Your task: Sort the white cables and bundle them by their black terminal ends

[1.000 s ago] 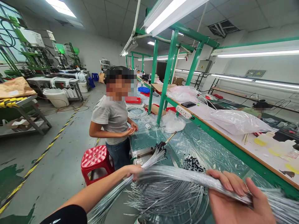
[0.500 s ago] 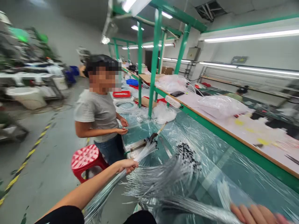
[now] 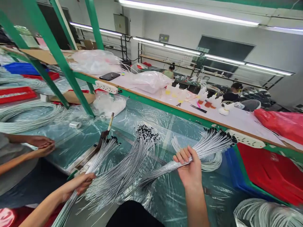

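My left hand (image 3: 79, 186) is closed round a thin bundle of grey wires with black tips (image 3: 104, 151) at the near edge of the bench. My right hand (image 3: 189, 168) grips a thicker bundle of the same wires (image 3: 208, 143), fanned up and to the right. Between my hands a loose heap of wires (image 3: 132, 164) lies spread on the plastic-covered green bench (image 3: 165, 126). A small brush (image 3: 106, 130) rests by the left bundle.
A co-worker's two hands (image 3: 41, 146) rest on the bench at the left. Coiled wires (image 3: 26, 115), plastic bags, a power strip (image 3: 106, 86) and green frame posts (image 3: 68, 75) stand behind. Red and blue bins (image 3: 267, 170) sit at the right. Other people work at far benches.
My view swung right and down, away from the co-worker. My right hand carried its bundle from low right up to the centre. My left hand keeps its bundle.
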### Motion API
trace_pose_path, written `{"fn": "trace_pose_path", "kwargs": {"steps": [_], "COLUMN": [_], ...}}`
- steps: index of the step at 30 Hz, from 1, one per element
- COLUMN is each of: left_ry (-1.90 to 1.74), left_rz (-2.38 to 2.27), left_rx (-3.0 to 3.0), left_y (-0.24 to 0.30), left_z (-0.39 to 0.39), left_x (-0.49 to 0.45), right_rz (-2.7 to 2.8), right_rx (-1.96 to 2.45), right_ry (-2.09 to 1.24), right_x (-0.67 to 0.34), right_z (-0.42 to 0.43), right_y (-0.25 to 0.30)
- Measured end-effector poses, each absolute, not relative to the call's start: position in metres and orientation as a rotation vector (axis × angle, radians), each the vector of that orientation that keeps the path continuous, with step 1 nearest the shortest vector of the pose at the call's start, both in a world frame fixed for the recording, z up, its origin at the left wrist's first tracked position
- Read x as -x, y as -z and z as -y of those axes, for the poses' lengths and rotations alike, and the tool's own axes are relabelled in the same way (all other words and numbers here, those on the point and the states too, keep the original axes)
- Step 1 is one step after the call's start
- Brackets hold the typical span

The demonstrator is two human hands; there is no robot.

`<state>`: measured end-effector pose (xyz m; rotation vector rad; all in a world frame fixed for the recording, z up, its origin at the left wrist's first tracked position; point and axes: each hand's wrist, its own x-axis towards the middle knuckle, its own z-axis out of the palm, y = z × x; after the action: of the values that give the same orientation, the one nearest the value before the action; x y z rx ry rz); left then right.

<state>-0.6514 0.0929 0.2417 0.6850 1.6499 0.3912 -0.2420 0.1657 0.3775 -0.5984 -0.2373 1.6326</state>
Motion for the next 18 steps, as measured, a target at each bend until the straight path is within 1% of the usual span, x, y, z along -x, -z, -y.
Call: {"fn": "trace_pose_path", "kwargs": {"steps": [4, 7, 13, 18], "left_ry": [-0.462, -0.427, -0.378, -0.407], "left_rz": [-1.561, -1.527, -1.442, -1.491], "left_rx": [-0.648, -0.711, -0.732, -0.651], "left_y": [-0.221, -0.211, -0.233, -0.230], "left_z": [-0.096, -0.099, -0.106, -0.103], "left_x": [0.661, 0.666, 0.647, 0.638], "right_rz": [0.204, 0.142, 0.172, 0.061], "right_rx": [0.617, 0.676, 0.599, 0.737], "right_ry": [-1.538, -1.514, -1.501, -1.556], "right_x": [0.235, 0.230, 0.214, 0.198], "right_z": [-0.166, -0.166, -0.157, -0.148], "right_y": [-0.373, -0.372, -0.383, -0.365]}}
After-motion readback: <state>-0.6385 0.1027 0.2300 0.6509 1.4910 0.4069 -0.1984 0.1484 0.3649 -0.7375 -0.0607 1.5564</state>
